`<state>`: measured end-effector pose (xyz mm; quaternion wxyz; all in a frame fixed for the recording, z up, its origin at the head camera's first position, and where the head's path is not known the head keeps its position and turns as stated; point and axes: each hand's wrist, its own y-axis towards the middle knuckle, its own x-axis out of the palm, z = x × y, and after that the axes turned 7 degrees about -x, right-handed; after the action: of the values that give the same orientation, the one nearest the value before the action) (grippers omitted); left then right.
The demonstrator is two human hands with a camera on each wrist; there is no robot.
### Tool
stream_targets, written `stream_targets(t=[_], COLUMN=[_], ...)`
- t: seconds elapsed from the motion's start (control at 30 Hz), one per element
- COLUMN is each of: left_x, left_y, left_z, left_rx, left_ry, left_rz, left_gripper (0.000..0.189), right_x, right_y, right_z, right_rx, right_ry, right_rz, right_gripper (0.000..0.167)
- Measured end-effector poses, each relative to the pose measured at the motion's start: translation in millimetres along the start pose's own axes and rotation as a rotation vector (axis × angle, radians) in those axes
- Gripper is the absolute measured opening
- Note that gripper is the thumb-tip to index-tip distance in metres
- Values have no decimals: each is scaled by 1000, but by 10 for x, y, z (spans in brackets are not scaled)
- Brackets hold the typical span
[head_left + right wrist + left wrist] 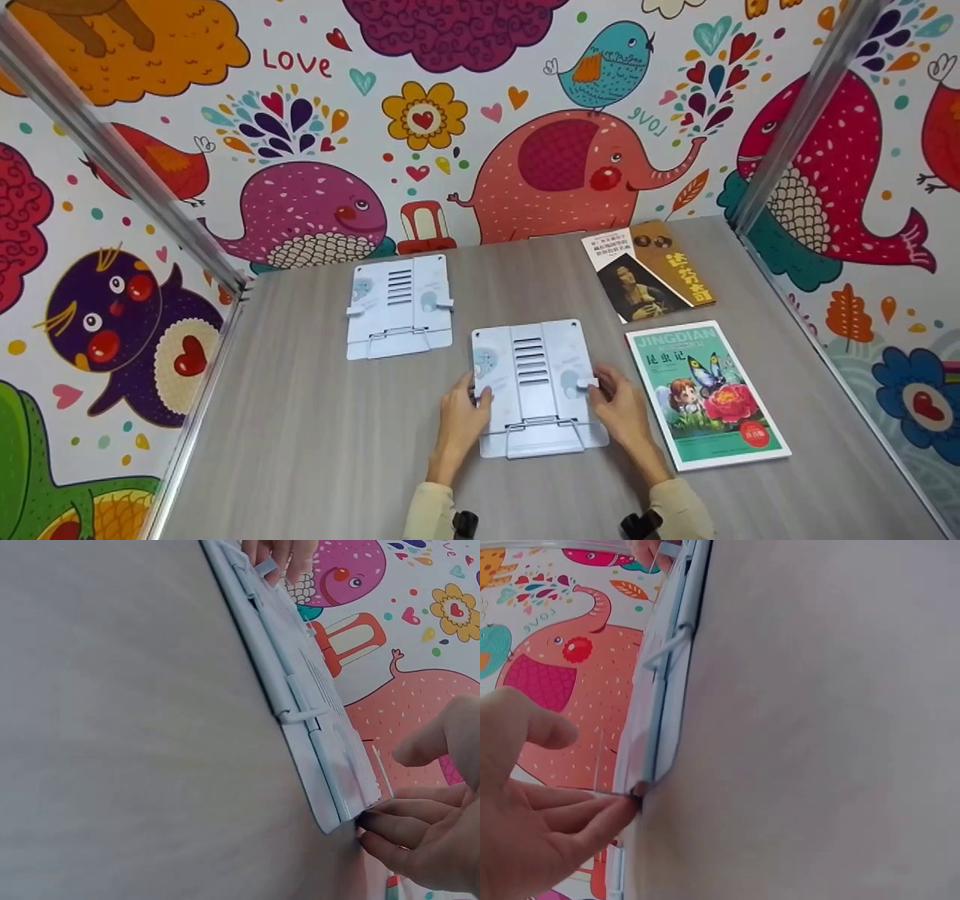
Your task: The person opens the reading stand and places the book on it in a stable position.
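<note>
A pale book stand point(534, 401) with slots down its middle and a wire piece at its near edge lies folded flat on the table. My left hand point(459, 424) is at its left edge and my right hand point(628, 420) at its right edge, beside a small white clip point(587, 383). In the left wrist view, the fairly straight fingers point(581, 823) touch the stand's rim, the thumb held apart. The right wrist view shows the right fingers point(409, 829) likewise against the edge, with the thumb raised clear of it.
A second, matching book stand point(400, 307) lies flat farther back on the left. To the right are a green picture-cover book point(709, 397) and, behind it, a brown and white book point(649, 274). Metal rails point(180, 450) and patterned walls bound the grey table point(322, 435).
</note>
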<state>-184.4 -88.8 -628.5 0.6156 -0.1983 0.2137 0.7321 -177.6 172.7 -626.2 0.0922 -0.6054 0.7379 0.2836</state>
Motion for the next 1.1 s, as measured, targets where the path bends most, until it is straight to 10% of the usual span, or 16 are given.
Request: stream_targets(t=[0.17, 0.43, 0.67, 1.1], left_x=[-41, -94, -99, -37], left_y=[164, 414, 515, 549], left_z=[-131, -207, -165, -121], left_rx=[-46, -118, -210, -263], left_ry=[-52, -60, -103, -82], left_rz=[53, -51, -125, -63], left_gripper=[25, 13, 13, 12], right_x=[-30, -18, 9, 22], right_y=[-126, -315, -375, -410], right_z=[-93, -211, -228, -282], right_rx=[-96, -37, 10, 98], right_ry=[-169, -149, -159, -174], right_rz=[66, -230, -204, -255], right_gripper=[20, 14, 16, 9])
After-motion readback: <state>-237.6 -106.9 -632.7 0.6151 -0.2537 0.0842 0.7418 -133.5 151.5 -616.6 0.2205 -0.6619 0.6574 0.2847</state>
